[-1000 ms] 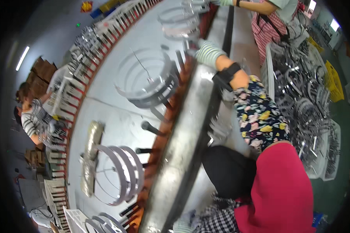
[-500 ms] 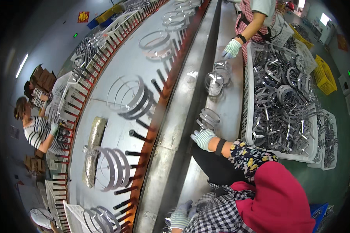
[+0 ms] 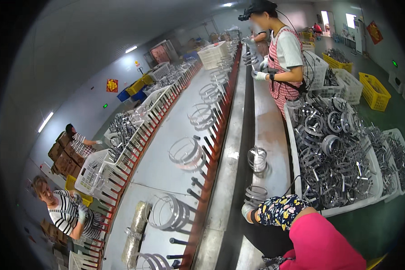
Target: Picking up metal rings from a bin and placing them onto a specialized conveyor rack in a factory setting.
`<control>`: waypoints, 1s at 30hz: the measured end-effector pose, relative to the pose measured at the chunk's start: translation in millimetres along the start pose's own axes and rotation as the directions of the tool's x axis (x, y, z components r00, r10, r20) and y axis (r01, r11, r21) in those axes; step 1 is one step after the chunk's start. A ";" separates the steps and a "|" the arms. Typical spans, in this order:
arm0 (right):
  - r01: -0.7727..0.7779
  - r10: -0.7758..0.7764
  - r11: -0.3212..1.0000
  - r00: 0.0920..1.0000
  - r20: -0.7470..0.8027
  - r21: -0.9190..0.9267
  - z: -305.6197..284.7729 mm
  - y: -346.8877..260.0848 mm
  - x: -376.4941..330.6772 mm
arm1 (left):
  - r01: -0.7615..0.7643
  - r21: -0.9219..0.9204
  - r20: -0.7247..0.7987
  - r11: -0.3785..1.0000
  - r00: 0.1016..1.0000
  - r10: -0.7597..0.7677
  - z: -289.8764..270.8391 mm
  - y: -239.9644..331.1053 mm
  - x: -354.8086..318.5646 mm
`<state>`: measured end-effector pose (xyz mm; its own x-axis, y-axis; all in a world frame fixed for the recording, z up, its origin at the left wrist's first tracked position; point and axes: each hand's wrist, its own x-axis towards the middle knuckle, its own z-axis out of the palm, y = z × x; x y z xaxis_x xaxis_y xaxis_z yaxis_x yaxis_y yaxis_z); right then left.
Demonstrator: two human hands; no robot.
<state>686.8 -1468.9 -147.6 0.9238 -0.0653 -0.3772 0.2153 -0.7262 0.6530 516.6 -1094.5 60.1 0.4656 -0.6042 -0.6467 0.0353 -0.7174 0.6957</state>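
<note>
My right hand [image 3: 247,212], in a pale striped glove, lies low on the metal ledge. It is right against a small stack of grey metal rings [image 3: 256,193]. Its fingers are mostly hidden by the flowered sleeve [image 3: 280,212] and the rings, so a grip cannot be made out. Farther along the same ledge stands another stack of metal rings [image 3: 257,159], apart from my hand. My left hand is out of view.
Left of the ledge, black rods [image 3: 180,241] on a red-brown rail carry ring sets. A wrapped bundle [image 3: 137,231] lies on the grey surface. At right, a white crate [image 3: 294,157] overflows with rings. A co-worker in a checked apron [image 3: 285,92] stands ahead; others work at left.
The view has tilted upward, and my left hand has dropped out of it. My right hand stays beside the ring stack. The co-worker's reaching hand is now raised, with metal rings at the gloves.
</note>
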 end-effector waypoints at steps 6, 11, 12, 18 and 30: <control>0.395 -0.384 0.888 0.919 0.095 -0.233 -62.3 42.5 -34.2 | -0.025 0.051 -0.024 0.998 0.999 0.026 6.5 1.4 -9.2; 0.336 -0.326 0.938 0.939 0.108 -0.087 -78.3 78.2 -57.6 | 0.043 0.075 -0.017 0.996 0.999 -0.042 -6.6 35.3 -14.8; 0.401 -0.410 0.911 0.902 0.133 0.090 -103.5 101.6 -68.5 | 0.045 0.001 -0.043 0.999 0.998 -0.045 -3.7 28.7 -13.9; 0.184 -0.106 0.960 0.936 -0.336 0.211 -64.3 136.6 -101.2 | -0.164 0.233 -0.185 0.959 0.960 0.209 -15.9 78.7 -39.4; 0.527 0.305 -0.033 0.815 -0.494 0.849 -201.8 177.6 -279.1 | -0.556 -0.073 -0.810 0.828 0.518 0.276 -34.7 80.6 -65.9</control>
<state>531.1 -1441.5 206.2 0.9744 0.0633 0.2159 0.2109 -0.5917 -0.7781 519.5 -1100.5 169.7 0.9669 -0.2300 0.1105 -0.1650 -0.2333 0.9583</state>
